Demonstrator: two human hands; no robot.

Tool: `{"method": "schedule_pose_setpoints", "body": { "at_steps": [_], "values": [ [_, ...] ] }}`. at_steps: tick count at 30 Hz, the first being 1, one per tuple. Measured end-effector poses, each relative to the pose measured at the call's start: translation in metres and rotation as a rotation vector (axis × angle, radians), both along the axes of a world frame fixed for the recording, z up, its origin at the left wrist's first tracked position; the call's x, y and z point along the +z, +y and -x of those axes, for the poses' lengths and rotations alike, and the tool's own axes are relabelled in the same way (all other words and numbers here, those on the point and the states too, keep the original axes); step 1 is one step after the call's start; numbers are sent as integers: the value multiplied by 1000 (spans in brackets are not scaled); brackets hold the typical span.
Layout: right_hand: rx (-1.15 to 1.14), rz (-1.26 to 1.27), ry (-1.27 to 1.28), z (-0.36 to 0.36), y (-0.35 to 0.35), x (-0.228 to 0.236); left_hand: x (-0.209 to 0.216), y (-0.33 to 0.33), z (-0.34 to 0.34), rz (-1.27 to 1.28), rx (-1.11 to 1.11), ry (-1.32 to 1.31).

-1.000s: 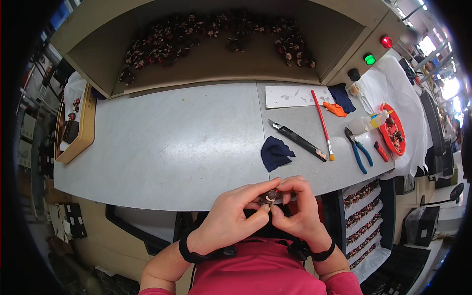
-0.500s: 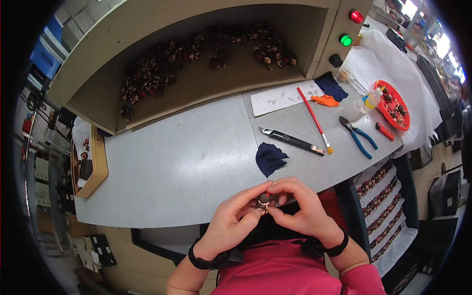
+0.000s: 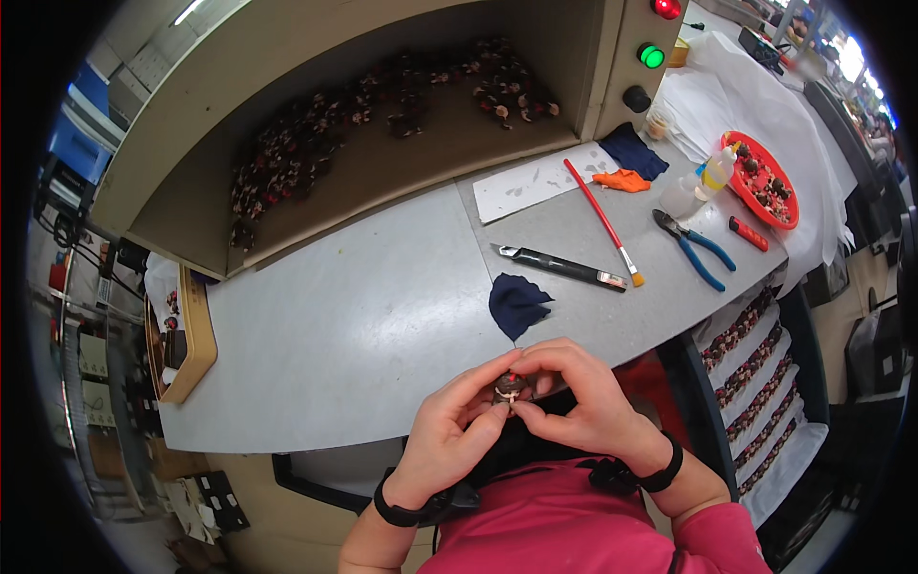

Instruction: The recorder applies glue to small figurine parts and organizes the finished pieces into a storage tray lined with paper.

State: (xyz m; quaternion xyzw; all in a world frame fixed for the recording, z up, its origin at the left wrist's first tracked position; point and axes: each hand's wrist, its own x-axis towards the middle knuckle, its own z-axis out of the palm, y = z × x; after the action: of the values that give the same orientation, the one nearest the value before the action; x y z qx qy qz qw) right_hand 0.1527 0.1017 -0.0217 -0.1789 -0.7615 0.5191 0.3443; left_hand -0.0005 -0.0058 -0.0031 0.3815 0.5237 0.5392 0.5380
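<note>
A small dark figurine (image 3: 509,387) with red and pale parts sits pinched between the fingertips of both hands, just over the near edge of the grey table (image 3: 363,316). My left hand (image 3: 457,429) grips it from the left and below. My right hand (image 3: 577,397) holds it from the right, fingers curled over its top. Both wrists wear black straps. A dark blue cloth (image 3: 516,300) lies on the table just beyond the hands.
A black utility knife (image 3: 559,266), a red-handled brush (image 3: 602,222), blue pliers (image 3: 696,251) and a red tray of small parts (image 3: 762,191) lie to the right. A beige booth (image 3: 382,105) holds several dark figurines at the back. A wooden tray (image 3: 196,335) stands at the left.
The view has tilted, so the table and booth sit rotated and shifted in the picture. Both hands stay closed on the small figurine with only slight finger movement.
</note>
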Motion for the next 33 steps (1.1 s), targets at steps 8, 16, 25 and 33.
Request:
{"method": "schedule_pose_setpoints", "body": {
  "at_steps": [8,16,25,33],
  "values": [
    [-9,-29,-14,1,2,1,4,2,0,25,-22,-70],
    [12,-19,-81,-2,4,4,2,5,-1,30,-21,-36],
    [108,-73,-155,-9,19,15,2,2,5,90,-55,-171],
    [128,-495,-165,-13,27,18,-2,1,5,102,-62,-83]
  ]
}}
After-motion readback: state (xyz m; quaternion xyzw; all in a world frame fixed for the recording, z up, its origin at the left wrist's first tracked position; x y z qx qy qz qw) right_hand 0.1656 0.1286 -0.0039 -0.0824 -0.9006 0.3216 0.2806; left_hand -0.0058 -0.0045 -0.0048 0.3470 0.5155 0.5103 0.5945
